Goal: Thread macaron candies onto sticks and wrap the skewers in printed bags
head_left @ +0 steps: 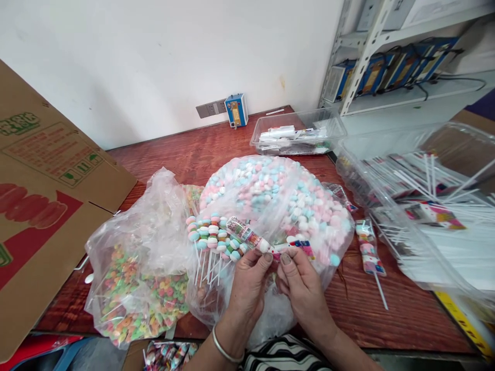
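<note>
My left hand (249,281), with a bangle at the wrist, is closed in a pinch on a clear printed wrapper (245,232) that has candy inside. My right hand (303,286) is closed beside it, thumb and fingers pinching the wrapper's near end; a colourful printed piece (305,249) sticks out past these fingers. Just behind lie several marshmallow skewers (212,234) on white sticks. They rest on a large plastic bag of pastel marshmallows (247,180). To the left is a clear bag of coloured gummy rings (162,293).
A wrapped candy skewer (369,250) lies at right, beside a clear bin (402,242) of white sticks and wrappers. Farther back are another clear bin (297,149) and a blue device (236,111). A cardboard box (77,190) stands left; wrapped candies (170,355) sit below the table edge.
</note>
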A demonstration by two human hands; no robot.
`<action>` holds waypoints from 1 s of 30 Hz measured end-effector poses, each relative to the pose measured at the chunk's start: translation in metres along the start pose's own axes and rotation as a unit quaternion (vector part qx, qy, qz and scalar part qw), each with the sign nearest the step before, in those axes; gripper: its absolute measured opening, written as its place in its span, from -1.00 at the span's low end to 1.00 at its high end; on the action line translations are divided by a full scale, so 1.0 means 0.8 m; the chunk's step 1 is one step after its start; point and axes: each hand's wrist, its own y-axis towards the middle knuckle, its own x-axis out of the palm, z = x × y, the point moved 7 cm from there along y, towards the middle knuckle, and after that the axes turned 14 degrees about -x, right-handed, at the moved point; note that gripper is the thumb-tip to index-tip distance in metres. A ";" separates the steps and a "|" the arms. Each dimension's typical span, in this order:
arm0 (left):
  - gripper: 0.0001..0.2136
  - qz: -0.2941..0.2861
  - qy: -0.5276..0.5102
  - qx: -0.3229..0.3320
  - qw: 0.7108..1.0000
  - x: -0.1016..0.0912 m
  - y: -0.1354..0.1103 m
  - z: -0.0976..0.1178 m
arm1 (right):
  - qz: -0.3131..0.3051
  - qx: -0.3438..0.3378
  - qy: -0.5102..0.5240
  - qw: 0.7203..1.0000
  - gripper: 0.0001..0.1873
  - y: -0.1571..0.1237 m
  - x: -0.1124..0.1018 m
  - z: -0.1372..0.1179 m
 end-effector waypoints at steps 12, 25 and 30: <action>-0.80 -0.095 0.058 0.020 0.994 -0.006 0.004 0.015 | -0.074 0.257 0.321 0.909 -0.73 -0.019 0.035 0.024; -0.72 0.004 -0.057 -0.034 0.998 -0.004 0.002 -0.005 | -0.099 -0.032 -0.178 0.978 -0.65 -0.018 -0.002 0.018; -0.68 0.060 -0.028 -0.032 0.997 -0.017 -0.001 -0.009 | -0.057 0.005 -0.092 0.994 -0.67 -0.018 0.011 0.013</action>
